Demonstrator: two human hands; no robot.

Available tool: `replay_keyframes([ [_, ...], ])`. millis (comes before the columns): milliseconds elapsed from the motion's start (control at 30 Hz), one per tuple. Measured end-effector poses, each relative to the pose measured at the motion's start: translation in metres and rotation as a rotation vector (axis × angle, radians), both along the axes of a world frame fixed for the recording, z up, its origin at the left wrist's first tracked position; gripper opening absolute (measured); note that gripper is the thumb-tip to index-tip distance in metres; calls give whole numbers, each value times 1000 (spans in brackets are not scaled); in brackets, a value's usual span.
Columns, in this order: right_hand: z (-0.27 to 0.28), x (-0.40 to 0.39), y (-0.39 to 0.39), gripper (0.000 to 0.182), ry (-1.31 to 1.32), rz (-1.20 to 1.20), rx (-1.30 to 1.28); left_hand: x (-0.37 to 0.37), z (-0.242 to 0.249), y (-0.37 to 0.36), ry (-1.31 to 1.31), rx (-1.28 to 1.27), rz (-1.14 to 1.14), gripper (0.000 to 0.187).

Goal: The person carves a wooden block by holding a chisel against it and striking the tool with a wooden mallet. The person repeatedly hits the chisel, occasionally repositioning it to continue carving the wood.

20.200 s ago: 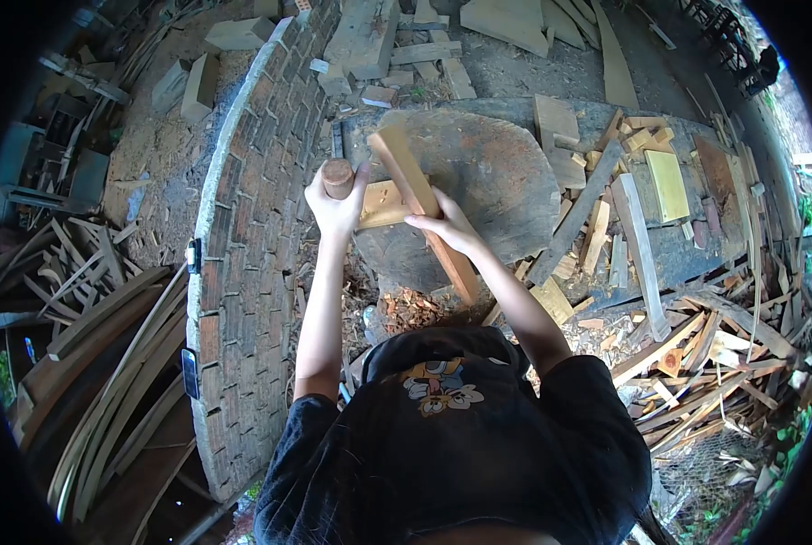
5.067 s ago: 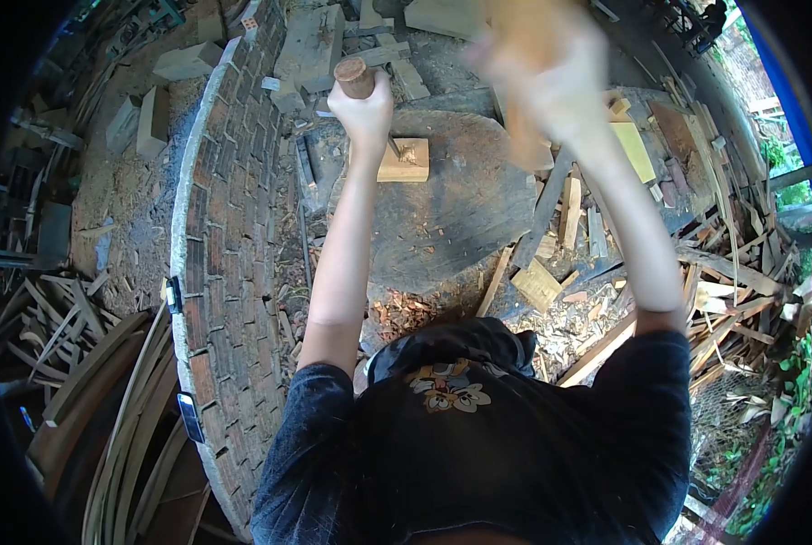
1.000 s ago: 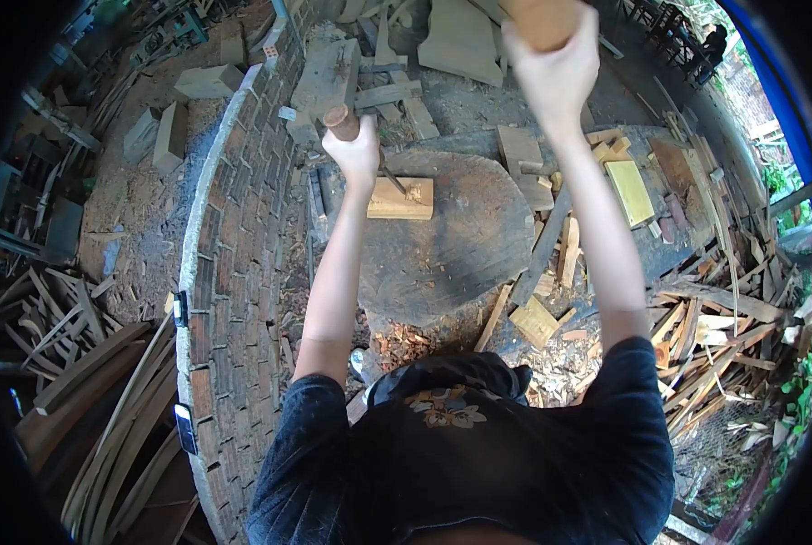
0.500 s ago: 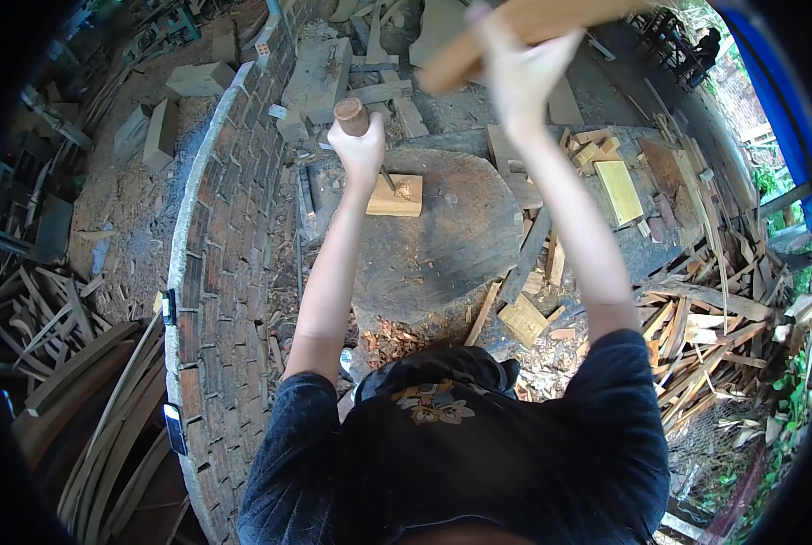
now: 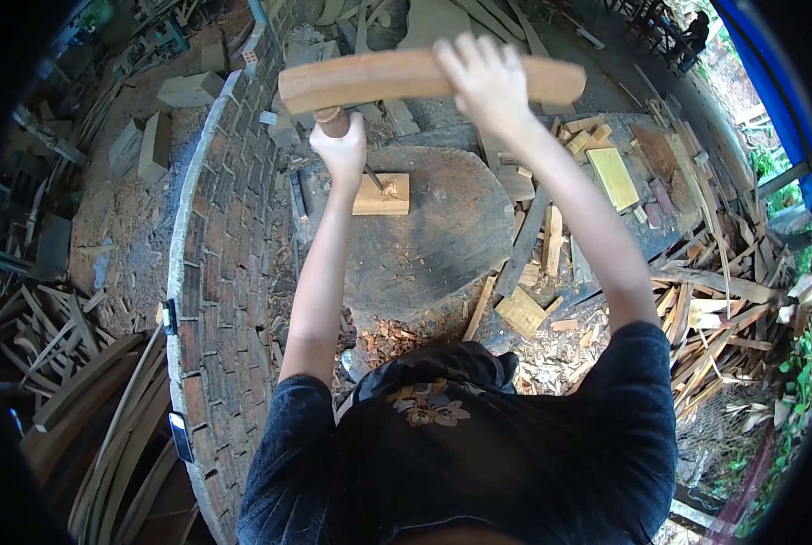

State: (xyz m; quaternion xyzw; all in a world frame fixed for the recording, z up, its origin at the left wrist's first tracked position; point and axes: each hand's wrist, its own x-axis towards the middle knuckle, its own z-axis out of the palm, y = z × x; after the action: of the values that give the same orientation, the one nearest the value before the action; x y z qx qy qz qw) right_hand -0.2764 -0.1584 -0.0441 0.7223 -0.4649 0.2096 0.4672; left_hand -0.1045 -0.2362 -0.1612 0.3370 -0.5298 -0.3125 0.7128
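My left hand (image 5: 340, 150) is wrapped round the wooden handle of a chisel (image 5: 332, 121). The thin metal blade slants down to a small wooden block (image 5: 380, 200), where pale shavings lie around a cut. That block rests on a broad round tree-stump worktop (image 5: 451, 236). Up at the chisel's handle end is a long, slightly curved piece of wood (image 5: 369, 80), gripped by my right hand (image 5: 489, 86). Its left part overlaps the top of the handle in this view. The fingers of my right hand are a little blurred.
A brick wall (image 5: 224, 300) runs along the left, with a phone (image 5: 179, 436) on its edge. Wood offcuts and a yellow board (image 5: 613, 179) lie to the right of the stump. Scrap wood (image 5: 697, 327) is heaped farther right. A person (image 5: 697, 32) sits in the far right background.
My right hand has brought the curved piece of wood down and left, from raised at the upper right to the chisel's handle end. My left hand still holds the chisel on the block.
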Motion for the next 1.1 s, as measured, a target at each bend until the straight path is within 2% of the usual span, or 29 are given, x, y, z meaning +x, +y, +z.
replay_keyframes([
  [67, 26, -7, -3, 41, -257, -134, -140, -2, 0, 2, 0, -9, 19, 14],
  [100, 36, -3, -5, 45, -594, -111, -79, -3, 0, 2, -10, 23, 15, 14],
  [133, 61, 18, 4, 43, -1088, 256, -274, -4, 0, 2, -22, 56, 10, 14],
  [200, 46, 21, -14, 48, -1401, 1075, -263, -5, -2, 0, -27, 64, 1, 14],
  [233, 29, 26, -9, 53, -1375, 958, -229, -5, -3, 0, -32, 61, -4, 14],
  [267, 8, 24, -19, 58, -1199, 840, -251, -6, -4, 1, -40, 61, -6, 14],
  [333, -27, -6, -8, 67, -90, 56, 172, -9, 0, -1, 67, -107, 23, 8],
  [367, -23, -14, -7, 60, 9, 99, 109, 0, -3, -5, 3, -147, 88, 6],
  [400, -11, -18, -6, 60, 6, 100, 102, 4, -5, -5, 0, -154, 88, 6],
  [467, 20, -25, -7, 61, -206, 115, -43, 9, -11, -4, 19, -2, 13, 9],
  [500, 34, -17, 3, 50, -424, 91, -63, 7, -12, -6, -12, -22, 29, 9],
  [533, 60, 10, 21, 44, -1003, 233, -37, 3, -10, -3, -16, -16, 33, 9],
  [600, 49, 4, 0, 38, -1050, 719, -317, -10, 4, 8, -65, -21, 10, 7],
  [633, 37, 11, 4, 51, -1166, 861, -218, -13, 12, 15, -109, -82, 58, 5],
  [667, 13, 1, -6, 56, -955, 672, -193, -17, 14, 15, -117, -85, 57, 5],
  [733, -7, -16, 13, 58, 162, -25, 153, -24, 19, 10, -76, -372, 133, 6],
  [767, -4, -26, 10, 61, 276, -2, 85, -23, 20, 10, -75, -373, 133, 6],
  [800, 11, -32, 7, 58, 237, 79, 13, -21, 19, 11, -68, -267, 89, 8],
  [867, 37, -40, 8, 49, -11, 13, -18, -16, 17, 11, -54, -58, 4, 11],
  [900, 46, -34, 12, 42, -331, -131, -22, -15, 19, 12, -82, -63, 24, 12],
  [933, 77, -8, 26, 43, -855, 21, -67, -14, 18, 12, -86, -56, 20, 12],
  [1000, 74, -9, 10, 42, -1135, 427, -399, -15, 16, 12, -114, -22, -10, 12],
  [1033, 51, -27, 3, 40, -984, 632, -203, -15, 15, 13, -111, -22, -8, 12],
  [1067, 31, -25, -4, 33, -886, 558, -238, -14, 13, 11, -97, -34, 8, 13],
  [1100, 18, -28, -1, 39, -440, 368, -82, -14, 12, 9, -80, -50, 22, 14],
])
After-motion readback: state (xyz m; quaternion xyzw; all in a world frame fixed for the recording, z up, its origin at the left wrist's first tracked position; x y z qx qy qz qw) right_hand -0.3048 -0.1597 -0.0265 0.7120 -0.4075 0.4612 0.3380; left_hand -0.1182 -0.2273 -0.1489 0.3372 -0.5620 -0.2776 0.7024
